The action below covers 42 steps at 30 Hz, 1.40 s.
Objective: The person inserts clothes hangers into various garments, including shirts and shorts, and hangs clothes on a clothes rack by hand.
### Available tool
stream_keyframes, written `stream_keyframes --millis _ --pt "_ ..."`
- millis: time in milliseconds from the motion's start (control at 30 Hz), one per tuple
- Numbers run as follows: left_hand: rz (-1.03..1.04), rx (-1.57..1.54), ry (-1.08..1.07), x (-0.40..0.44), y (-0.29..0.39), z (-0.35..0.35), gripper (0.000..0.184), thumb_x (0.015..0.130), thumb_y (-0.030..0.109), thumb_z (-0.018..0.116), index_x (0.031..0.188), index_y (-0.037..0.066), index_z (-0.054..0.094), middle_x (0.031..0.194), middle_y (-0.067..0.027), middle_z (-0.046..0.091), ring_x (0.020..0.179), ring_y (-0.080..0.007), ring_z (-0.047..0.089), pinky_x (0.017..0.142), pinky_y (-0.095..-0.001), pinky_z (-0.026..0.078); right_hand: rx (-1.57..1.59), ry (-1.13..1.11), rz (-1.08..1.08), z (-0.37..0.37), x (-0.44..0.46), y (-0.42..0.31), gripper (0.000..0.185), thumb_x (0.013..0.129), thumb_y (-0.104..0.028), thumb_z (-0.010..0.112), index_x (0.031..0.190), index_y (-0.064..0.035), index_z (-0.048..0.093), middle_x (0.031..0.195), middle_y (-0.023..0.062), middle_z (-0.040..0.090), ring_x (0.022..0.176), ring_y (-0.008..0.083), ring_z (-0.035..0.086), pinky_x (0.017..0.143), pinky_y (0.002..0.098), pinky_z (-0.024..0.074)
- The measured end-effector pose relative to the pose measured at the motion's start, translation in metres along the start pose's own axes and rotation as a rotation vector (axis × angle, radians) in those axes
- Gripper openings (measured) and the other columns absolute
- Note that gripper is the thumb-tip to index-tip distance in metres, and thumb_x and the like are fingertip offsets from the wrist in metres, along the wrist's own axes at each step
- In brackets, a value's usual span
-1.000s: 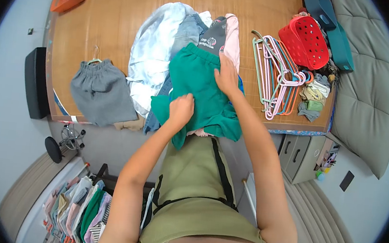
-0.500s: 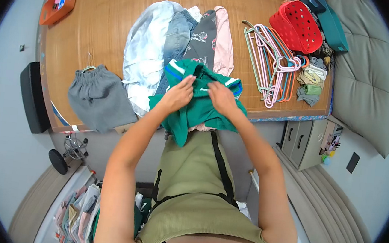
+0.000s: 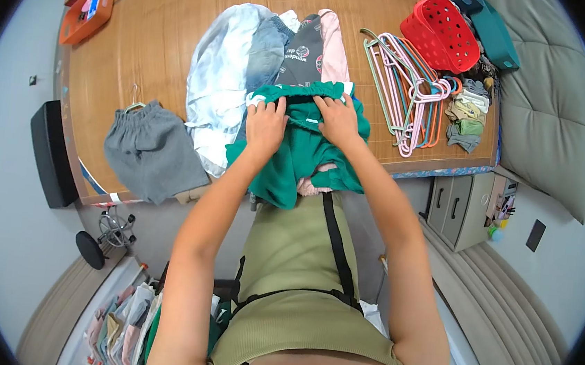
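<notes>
A pair of green shorts (image 3: 279, 171) with a gathered elastic waistband lies at the near edge of the bed mat, its legs hanging toward me. My left hand (image 3: 266, 126) grips the left part of the waistband, fingers curled over it. On the right part, my right hand (image 3: 338, 122) holds the same band, and the waist opening gapes dark between them. Beyond the shorts lie a pale blue-white garment (image 3: 212, 82), a denim piece (image 3: 269, 48), a dark grey printed garment (image 3: 303, 58) and a pink one (image 3: 333, 47).
Grey shorts (image 3: 149, 146) on a hanger lie at left. Several loose hangers (image 3: 411, 99) are piled at right, near a red basket (image 3: 441, 35) and small folded clothes (image 3: 467, 114). An orange tray (image 3: 84, 22) sits far left. Below the bed at right stands a drawer cabinet (image 3: 453, 210).
Both hands have moved up slightly to the waistband and now grip its edge. The waistband has been turned toward the far side and pulled wider, and the striped sides are less visible.
</notes>
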<state>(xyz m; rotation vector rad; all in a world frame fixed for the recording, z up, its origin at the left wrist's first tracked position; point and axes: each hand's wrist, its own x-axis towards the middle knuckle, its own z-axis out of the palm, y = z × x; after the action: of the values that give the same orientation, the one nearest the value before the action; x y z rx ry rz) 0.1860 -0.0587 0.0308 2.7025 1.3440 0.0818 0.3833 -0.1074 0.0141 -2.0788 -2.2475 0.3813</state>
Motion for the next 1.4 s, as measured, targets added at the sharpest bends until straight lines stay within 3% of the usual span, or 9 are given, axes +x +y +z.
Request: stream_keyframes --millis 133,267,533,767,967,1067,1167,1267,1400 --pt "-0.042 0.013 -0.053 0.005 0.014 0.0 0.051 0.073 0.021 0.069 0.12 0.007 0.057 0.093 -0.009 0.059 0.092 -0.0252 0.055 0.079 -0.0397 0.039 0.213 0.098 -0.04 -0.001 -0.003 0.013 0.06 0.073 -0.014 0.071 0.129 -0.0115 0.05 0.103 0.0084 0.063 0.097 0.0258 0.06 0.102 0.0448 0.035" --pt "0.013 -0.064 0.051 0.024 0.044 -0.008 0.029 0.067 0.019 0.067 0.093 0.007 0.063 0.089 -0.0093 0.055 0.085 -0.0258 0.052 0.074 -0.0394 0.038 0.447 0.278 -0.006 -0.006 -0.012 0.052 0.033 0.079 -0.013 0.066 0.111 -0.0066 0.062 0.095 0.0102 0.065 0.097 0.0277 0.06 0.096 0.043 0.0378" --pt "0.137 -0.328 0.087 0.096 0.159 0.025 0.014 0.069 0.014 0.065 0.079 0.007 0.058 0.082 -0.009 0.053 0.081 -0.0271 0.051 0.07 -0.0397 0.038 0.437 0.305 0.532 0.016 -0.046 0.221 0.029 0.08 -0.01 0.062 0.108 -0.0038 0.064 0.117 0.0171 0.058 0.108 0.0354 0.054 0.093 0.0472 0.0416" --pt "0.034 -0.433 -0.159 0.137 0.229 0.053 0.028 0.074 0.008 0.061 0.102 0.005 0.062 0.097 -0.0101 0.06 0.093 -0.028 0.054 0.077 -0.0397 0.042 0.289 0.118 0.587 0.025 -0.038 0.268 0.041 0.082 -0.011 0.06 0.121 -0.0017 0.057 0.131 0.0213 0.049 0.117 0.0379 0.048 0.1 0.046 0.0383" --pt "0.003 -0.549 0.19 0.174 0.253 0.062 0.045 0.074 0.007 0.055 0.119 0.001 0.053 0.118 -0.016 0.058 0.109 -0.0338 0.052 0.097 -0.046 0.037 0.438 0.483 0.285 0.036 -0.054 0.224 0.038 0.081 -0.004 0.058 0.119 0.003 0.054 0.123 0.0261 0.051 0.11 0.0416 0.052 0.092 0.0454 0.0438" --pt "-0.111 -0.708 0.064 0.183 0.256 0.072 0.051 0.072 0.001 0.052 0.124 0.001 0.052 0.117 -0.0181 0.058 0.115 -0.0343 0.05 0.102 -0.0459 0.032 0.93 0.501 0.308 0.018 -0.056 0.183 0.033 0.084 -0.013 0.057 0.113 0.0006 0.054 0.115 0.0219 0.055 0.104 0.0344 0.056 0.087 0.04 0.0458" --pt "-0.326 -1.027 -0.306 0.182 0.253 0.044 0.046 0.073 0.001 0.05 0.118 0.0 0.056 0.109 -0.0183 0.061 0.113 -0.0341 0.052 0.099 -0.0441 0.037 1.134 0.006 0.51 -0.016 -0.035 0.175 0.033 0.088 -0.02 0.057 0.113 -0.0003 0.051 0.114 0.0171 0.057 0.102 0.0277 0.056 0.084 0.0336 0.0452" --pt "-0.196 -1.032 -0.122 0.158 0.248 0.023 0.039 0.074 0.0 0.05 0.113 -0.001 0.059 0.111 -0.0179 0.061 0.109 -0.0348 0.055 0.095 -0.0429 0.042 2.279 0.494 0.541 0.052 -0.032 0.171 0.017 0.094 -0.017 0.054 0.088 -0.003 0.046 0.083 0.0028 0.052 0.078 0.0133 0.051 0.071 0.0304 0.0443" --pt "-0.123 -0.85 0.163 0.116 0.211 0.004 0.036 0.075 -0.001 0.055 0.111 0.001 0.06 0.117 -0.0182 0.058 0.111 -0.0365 0.054 0.097 -0.043 0.041 1.023 0.494 0.501 0.011 -0.028 0.159 0.023 0.095 -0.015 0.056 0.111 0.0018 0.056 0.091 0.0041 0.059 0.082 0.011 0.054 0.071 0.0278 0.0454"
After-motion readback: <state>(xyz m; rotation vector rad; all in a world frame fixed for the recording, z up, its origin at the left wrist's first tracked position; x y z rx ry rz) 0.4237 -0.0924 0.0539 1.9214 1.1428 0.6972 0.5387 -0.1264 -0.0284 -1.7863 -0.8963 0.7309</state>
